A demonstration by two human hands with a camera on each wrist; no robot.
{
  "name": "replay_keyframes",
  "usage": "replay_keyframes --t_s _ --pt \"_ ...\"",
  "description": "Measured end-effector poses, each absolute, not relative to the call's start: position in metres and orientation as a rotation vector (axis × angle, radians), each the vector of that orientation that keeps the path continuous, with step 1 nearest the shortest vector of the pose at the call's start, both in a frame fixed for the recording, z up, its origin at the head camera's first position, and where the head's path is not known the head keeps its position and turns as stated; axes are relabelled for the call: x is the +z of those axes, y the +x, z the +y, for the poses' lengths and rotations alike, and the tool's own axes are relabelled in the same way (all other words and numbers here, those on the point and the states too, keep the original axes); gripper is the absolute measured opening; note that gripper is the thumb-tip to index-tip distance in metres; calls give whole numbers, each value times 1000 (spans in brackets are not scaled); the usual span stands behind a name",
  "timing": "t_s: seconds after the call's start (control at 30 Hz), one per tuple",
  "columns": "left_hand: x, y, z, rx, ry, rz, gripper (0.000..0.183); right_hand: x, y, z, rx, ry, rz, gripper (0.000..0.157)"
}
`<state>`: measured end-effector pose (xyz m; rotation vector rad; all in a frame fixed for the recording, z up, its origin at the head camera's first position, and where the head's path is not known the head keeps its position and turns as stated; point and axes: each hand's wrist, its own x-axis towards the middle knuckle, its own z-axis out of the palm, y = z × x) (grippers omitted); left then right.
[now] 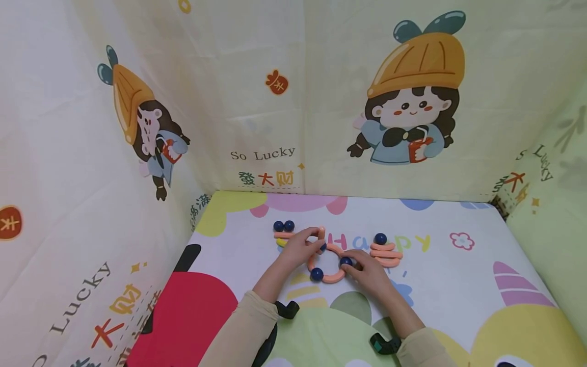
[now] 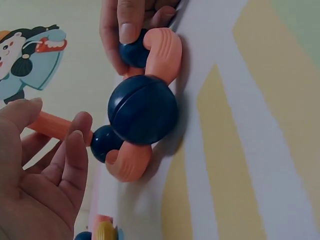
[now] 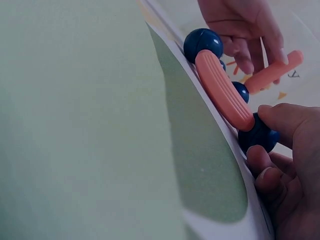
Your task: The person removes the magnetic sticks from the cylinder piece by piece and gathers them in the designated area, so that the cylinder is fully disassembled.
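A ring of curved salmon-pink rods (image 1: pixel 334 279) joined by three dark blue balls lies on the table. My left hand (image 1: pixel 300 248) is at the ring's far left, its thumb and fingers pinching a straight salmon rod (image 3: pixel 275 71). That rod rises at a slant from the far blue ball (image 2: pixel 103 143), with its other end free. Across the ring, my right hand (image 1: pixel 368 271) pinches the right-hand blue ball (image 3: pixel 258 133) between thumb and fingers. The near-left ball (image 1: pixel 317 274) is untouched, with curved rods on both sides of it.
Right of the ring is a group of salmon rods (image 1: pixel 386 255) with a loose blue ball (image 1: pixel 380 238) behind it. Beyond my left hand sit two blue balls (image 1: pixel 284 226) and a yellow piece (image 1: pixel 282 242), partly covered by the hand. Printed cloth walls (image 1: pixel 257 117) border the table.
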<state>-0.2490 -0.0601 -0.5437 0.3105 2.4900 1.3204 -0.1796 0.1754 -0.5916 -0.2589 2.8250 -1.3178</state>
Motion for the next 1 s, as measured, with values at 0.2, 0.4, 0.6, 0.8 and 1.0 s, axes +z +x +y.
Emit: replay_keyframes --t_s 0.2,0.4,0.6,0.8,1.0 --pt "-548 -247 -56 1474 249 2402 40 -590 -180 174 -1317 -261 2832 34" --pt "-554 -246 -53 1609 223 2341 42 -589 -180 174 -1318 -255 2833 35" --pt "-560 -248 -51 1678 191 2278 47 -589 -180 174 -1305 -249 2840 33" --pt "-559 -248 -50 1668 205 2305 45 -590 -180 173 -1298 -219 2819 35" --pt "-558 -248 -51 1661 216 2304 40 -589 -180 173 -1305 -211 2823 34"
